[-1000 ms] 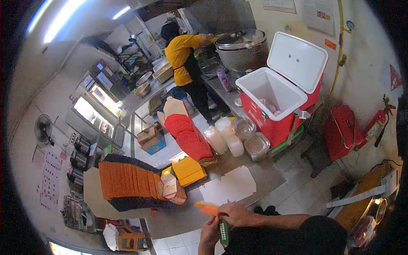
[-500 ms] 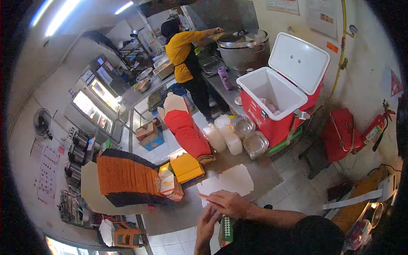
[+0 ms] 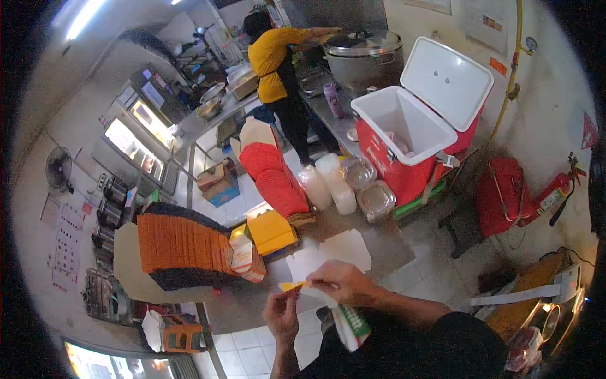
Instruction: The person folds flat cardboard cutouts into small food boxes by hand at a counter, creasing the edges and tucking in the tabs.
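Above the table's near edge, my left hand (image 3: 281,309) and my right hand (image 3: 341,284) are closed around a small yellow-edged card piece (image 3: 291,286), pinched between their fingertips. Below my right hand hangs a green-and-white printed carton piece (image 3: 353,328); I cannot tell whether it joins the yellow edge. White flat card sheets (image 3: 347,249) lie just beyond my hands. Left of them are a folded yellow carton stack (image 3: 271,232) and an upright white-and-orange carton (image 3: 247,259). Long stacks of orange-brown cartons (image 3: 183,243) and red cartons (image 3: 271,170) stretch away from these.
Clear plastic tubs (image 3: 377,201) and white wrapped containers (image 3: 328,183) stand at the table's far right. Behind them an open red cooler box (image 3: 404,132) rests near a large pot (image 3: 365,60). A person in a yellow shirt (image 3: 271,63) works beyond. A fire extinguisher (image 3: 552,194) is on the right.
My hands have drawn apart, the left moving left and down, and the yellow edge now shows between them. The green-and-white piece shows more. The view has shifted slightly; the other person's arm reaches further.
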### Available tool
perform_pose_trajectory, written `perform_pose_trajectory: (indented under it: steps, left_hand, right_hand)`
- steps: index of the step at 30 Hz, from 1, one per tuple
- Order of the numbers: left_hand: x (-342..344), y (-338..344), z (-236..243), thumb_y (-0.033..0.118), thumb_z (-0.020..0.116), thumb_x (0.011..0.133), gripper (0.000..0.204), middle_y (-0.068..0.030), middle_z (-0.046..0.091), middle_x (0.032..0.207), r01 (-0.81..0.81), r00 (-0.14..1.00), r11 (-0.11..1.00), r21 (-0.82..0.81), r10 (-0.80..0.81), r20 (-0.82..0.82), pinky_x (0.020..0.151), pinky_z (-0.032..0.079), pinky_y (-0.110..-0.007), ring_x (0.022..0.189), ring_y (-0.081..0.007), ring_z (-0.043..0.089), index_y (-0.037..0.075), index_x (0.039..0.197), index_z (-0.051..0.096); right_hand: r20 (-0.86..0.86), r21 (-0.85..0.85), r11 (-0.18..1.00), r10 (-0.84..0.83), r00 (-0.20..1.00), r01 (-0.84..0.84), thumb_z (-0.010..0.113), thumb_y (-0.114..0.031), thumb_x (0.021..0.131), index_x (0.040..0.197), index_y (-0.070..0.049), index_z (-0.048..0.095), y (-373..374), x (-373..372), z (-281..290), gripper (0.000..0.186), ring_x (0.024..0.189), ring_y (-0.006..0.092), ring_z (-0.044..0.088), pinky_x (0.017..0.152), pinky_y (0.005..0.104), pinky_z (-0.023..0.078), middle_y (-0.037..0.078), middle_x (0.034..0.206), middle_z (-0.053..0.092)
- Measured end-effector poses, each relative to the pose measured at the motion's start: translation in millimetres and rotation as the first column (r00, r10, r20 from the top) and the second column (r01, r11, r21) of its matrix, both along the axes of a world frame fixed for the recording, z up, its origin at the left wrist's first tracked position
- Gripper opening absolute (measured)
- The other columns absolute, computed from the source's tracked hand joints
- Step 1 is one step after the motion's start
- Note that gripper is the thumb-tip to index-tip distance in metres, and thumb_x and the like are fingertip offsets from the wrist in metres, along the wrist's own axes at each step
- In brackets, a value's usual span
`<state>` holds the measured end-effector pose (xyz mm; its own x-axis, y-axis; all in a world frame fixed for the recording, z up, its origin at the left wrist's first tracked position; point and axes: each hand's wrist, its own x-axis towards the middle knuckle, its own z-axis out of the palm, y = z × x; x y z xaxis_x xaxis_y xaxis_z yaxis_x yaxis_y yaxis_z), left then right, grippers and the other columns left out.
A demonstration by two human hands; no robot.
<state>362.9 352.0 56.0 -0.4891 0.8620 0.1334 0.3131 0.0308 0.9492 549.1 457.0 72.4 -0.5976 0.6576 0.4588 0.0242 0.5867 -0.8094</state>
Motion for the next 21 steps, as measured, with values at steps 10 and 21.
perform_pose_trajectory:
  steps: [10, 21]
  left_hand:
    - [30.7, 1.9, -19.1, 0.002, 0.076, 0.085, 0.006, -0.0127, 0.071, 0.081, -0.088, 0.957, 0.989, 0.123, 0.118, -0.266, 0.07, 0.052, -0.03, 0.078, -0.0155, 0.067, 0.0, 0.088, 0.071]
    - [33.5, 2.0, -9.8, 0.007, 0.071, 0.091, 0.016, -0.009, 0.071, 0.098, -0.108, 0.918, 0.988, 0.108, 0.057, 0.392, 0.081, 0.054, -0.029, 0.089, -0.0175, 0.068, -0.002, 0.104, 0.067]
  right_hand:
    - [-0.052, -0.286, 0.941, -0.205, 0.977, 0.182, 0.073, -0.006, 0.088, 0.102, -0.001, 0.071, -19.7, -17.4, 1.6, 0.015, 0.085, 0.0146, 0.068, 0.075, 0.0286, 0.053, 0.009, 0.092, 0.073]
    - [0.047, -0.156, 0.982, -0.098, 0.994, 0.104, 0.073, -0.003, 0.087, 0.1, -0.004, 0.071, -16.7, -17.5, -3.8, 0.014, 0.085, 0.0238, 0.07, 0.077, 0.0322, 0.054, 0.011, 0.093, 0.071]
